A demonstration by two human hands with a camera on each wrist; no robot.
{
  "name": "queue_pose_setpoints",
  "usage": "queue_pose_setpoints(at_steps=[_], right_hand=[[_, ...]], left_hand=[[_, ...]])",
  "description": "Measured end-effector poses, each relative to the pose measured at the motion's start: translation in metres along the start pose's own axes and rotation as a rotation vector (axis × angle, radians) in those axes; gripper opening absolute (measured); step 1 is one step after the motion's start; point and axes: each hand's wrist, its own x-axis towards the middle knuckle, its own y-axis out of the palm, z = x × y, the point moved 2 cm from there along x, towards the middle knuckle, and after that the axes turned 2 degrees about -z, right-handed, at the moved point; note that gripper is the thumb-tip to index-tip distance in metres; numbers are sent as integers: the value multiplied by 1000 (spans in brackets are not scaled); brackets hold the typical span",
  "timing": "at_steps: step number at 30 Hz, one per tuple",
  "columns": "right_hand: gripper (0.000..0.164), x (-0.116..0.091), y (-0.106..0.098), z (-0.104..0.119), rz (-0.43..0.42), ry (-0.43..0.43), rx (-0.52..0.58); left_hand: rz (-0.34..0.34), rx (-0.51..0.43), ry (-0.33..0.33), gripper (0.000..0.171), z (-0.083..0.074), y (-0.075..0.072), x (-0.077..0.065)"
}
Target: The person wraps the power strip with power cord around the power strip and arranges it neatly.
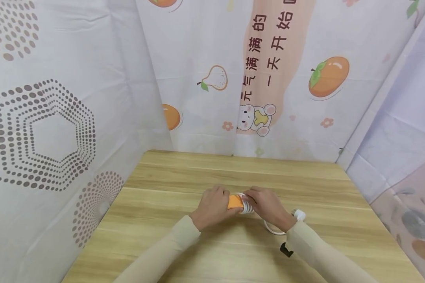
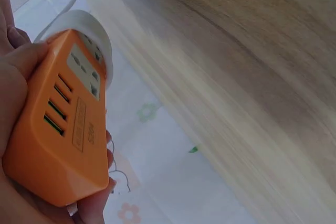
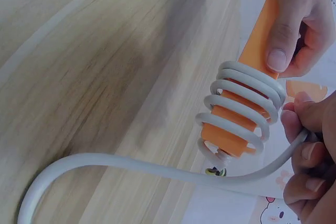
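An orange power strip (image 2: 68, 124) with sockets and USB slots is held above the table. My left hand (image 1: 214, 206) grips one end of it, thumb along its side. Several turns of white cable (image 3: 239, 103) circle the strip's other end, seen best in the right wrist view. My right hand (image 1: 267, 206) pinches the cable beside those turns, its fingers curled. From there the loose cable (image 3: 131, 166) bends down to the tabletop. A white plug (image 1: 299, 215) lies at the cable's far end, by my right wrist.
The wood-grain table (image 1: 184, 173) reaches back to a printed curtain (image 1: 198, 118). Another curtain (image 1: 56, 137) hangs along the left side. A small black item (image 1: 286, 249) shows under my right sleeve; its kind is unclear.
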Motion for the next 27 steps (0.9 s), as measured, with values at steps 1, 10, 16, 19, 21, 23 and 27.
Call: queue_pose_setpoints(at_steps=[1,10,16,19,21,23,27], right_hand=[[7,0,0,0,3,6,2],[6,2,1,-2,-40,-4,-2],[5,1,4,-2,-41,-2,-1],[6,0,5,-2,-29,5,-1],[10,-1,5,-2,-25,9,1],[13,-2,5,-3,-29,8,9],[11,-4,4,-6,-42,8,48]], left_hand=[[0,4,-13,68,0,1,0],[-26,41,-113,70,5,2,7],[-24,-11,-147,69,6,6,10],[-22,-34,-161,69,7,8,11],[-14,-58,-183,69,9,9,12],[3,-84,-211,69,14,10,14],[54,-186,-319,67,28,11,19]])
